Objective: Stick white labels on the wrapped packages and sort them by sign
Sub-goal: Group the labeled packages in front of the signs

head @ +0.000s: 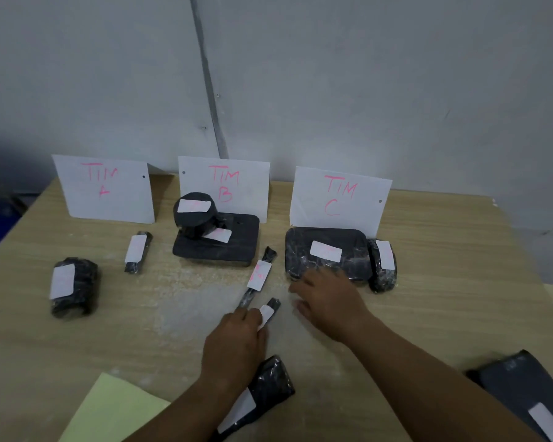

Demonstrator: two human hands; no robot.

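Observation:
Three white signs stand at the back of the table: TIM A (104, 189), TIM B (237, 183) and TIM C (340, 199). Black wrapped packages with white labels lie before them. My left hand (237, 336) grips a small labelled package (270, 311) in the middle of the table. My right hand (328, 298) hovers with spread fingers at the front edge of the flat package (326, 253) under sign C. A thin labelled stick package (258, 275) lies just beyond my left hand.
Two labelled packages (74, 287) (137, 252) lie under sign A, a round one on a flat one (217, 237) under B, a round one (383, 264) beside C's. Near me lie another package (262, 390), a dark one (530, 393) and yellow paper (109, 409).

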